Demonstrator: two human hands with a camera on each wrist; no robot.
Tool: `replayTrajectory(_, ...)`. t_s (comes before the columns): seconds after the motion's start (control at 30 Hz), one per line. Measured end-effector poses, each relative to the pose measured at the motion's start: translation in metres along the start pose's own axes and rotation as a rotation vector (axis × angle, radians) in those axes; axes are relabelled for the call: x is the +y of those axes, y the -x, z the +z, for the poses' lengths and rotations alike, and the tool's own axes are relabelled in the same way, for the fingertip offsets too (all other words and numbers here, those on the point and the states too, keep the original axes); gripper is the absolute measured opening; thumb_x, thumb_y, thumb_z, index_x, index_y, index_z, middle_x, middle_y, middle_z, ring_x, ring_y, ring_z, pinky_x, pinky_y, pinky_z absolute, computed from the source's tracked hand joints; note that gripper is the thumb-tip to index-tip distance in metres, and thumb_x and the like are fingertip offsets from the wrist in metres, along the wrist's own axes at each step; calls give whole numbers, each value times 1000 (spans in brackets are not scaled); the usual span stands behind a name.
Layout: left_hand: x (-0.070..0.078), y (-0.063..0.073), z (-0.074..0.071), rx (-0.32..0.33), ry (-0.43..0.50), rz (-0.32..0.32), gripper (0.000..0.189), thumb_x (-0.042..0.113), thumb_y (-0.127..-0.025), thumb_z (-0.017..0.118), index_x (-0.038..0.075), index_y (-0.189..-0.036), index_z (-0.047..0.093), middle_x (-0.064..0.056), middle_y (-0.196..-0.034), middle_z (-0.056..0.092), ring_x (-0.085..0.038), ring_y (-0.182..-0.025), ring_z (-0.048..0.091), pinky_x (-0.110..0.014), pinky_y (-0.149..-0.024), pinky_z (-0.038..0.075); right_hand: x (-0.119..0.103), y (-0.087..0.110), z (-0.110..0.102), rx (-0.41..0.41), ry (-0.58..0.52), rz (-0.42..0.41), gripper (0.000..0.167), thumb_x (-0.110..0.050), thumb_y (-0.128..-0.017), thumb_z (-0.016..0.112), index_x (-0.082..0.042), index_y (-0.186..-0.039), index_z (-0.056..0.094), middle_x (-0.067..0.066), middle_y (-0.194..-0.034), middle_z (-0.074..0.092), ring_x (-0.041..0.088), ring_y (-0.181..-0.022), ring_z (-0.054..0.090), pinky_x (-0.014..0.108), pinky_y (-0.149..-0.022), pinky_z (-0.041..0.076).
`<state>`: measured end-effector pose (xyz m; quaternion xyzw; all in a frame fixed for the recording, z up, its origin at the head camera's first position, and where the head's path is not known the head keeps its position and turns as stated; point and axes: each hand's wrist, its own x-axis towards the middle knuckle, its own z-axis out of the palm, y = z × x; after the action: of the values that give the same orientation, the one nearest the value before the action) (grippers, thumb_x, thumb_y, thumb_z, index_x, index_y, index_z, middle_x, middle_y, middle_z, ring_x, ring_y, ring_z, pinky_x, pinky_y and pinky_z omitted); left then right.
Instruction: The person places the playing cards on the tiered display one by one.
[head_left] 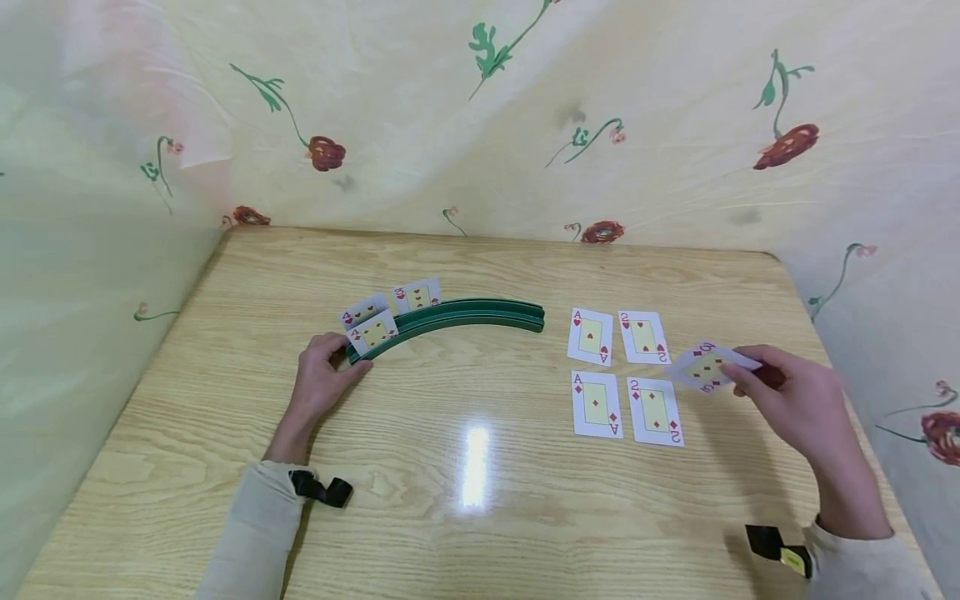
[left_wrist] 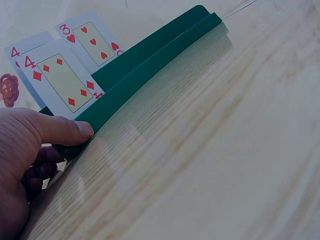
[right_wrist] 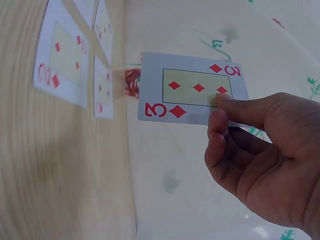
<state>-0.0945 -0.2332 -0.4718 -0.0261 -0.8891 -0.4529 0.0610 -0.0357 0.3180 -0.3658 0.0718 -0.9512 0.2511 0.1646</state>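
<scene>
A curved green card holder (head_left: 480,312) lies on the table, left of centre. My left hand (head_left: 326,379) grips its near-left end, thumb (left_wrist: 82,129) on the front face and fingers behind. Standing in its slots are the four of diamonds (left_wrist: 65,82), the four of hearts (left_wrist: 32,47) partly hidden behind it, and the three of hearts (left_wrist: 90,40). On the right, my right hand (head_left: 798,400) pinches the three of diamonds (right_wrist: 195,92) between thumb and fingers. That card is tilted above the table, close beside the two of hearts (head_left: 643,337) and two of diamonds (head_left: 655,412).
The ace of hearts (head_left: 590,337) and ace of diamonds (head_left: 597,404) lie face up left of the twos, forming two rows. Flower-printed cloth (head_left: 420,108) rises behind and beside the wooden table (head_left: 480,400). Black straps (head_left: 321,488) hang at the sleeves.
</scene>
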Motion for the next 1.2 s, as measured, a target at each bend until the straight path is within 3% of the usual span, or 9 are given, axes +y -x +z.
replayTrajectory(0.2, -1, 0, 0, -2, 2, 2, 38, 6, -83, 80, -7, -116, 68, -24, -115, 67, -28, -106, 52, -27, -87, 39, -15, -14, 4, -11, -45, -39, 20, 9, -85, 72, 9, -105, 70, 26, -78, 71, -26, -62, 44, 11, -47, 37)
replayTrajectory(0.53, -1, 0, 0, -6, -9, -2, 38, 7, -83, 80, -6, -117, 68, -24, -115, 67, -27, -105, 52, -28, -86, 40, -41, -37, 14, 30, -90, -143, 19, 11, -81, 75, 7, -99, 71, 22, -77, 72, -27, -64, 45, 8, -51, 40)
replayTrajectory(0.8, -1, 0, 1, -4, -10, 1, 38, 6, -83, 80, -6, -117, 68, -24, -115, 67, -28, -106, 52, -28, -87, 40, -56, -51, 27, 13, -151, -147, 17, 8, -83, 75, 6, -100, 72, 23, -81, 73, -24, -66, 48, 6, -55, 43)
replayTrajectory(1.07, 0, 0, 1, -7, -6, -1, 37, 6, -84, 80, -6, -117, 68, -24, -115, 67, -27, -105, 52, -27, -86, 39, -74, -66, 39, -51, -192, -150, 15, 1, -89, 71, 3, -104, 73, 21, -84, 74, -11, -63, 53, 12, -50, 41)
replayTrajectory(1.2, -2, 0, 1, -7, -7, -8, 37, 6, -84, 79, -6, -118, 68, -24, -116, 67, -28, -107, 52, -28, -88, 39, -84, -74, 45, -81, -186, -152, 15, -1, -91, 70, 2, -105, 73, 19, -83, 74, -11, -63, 52, 15, -49, 41)
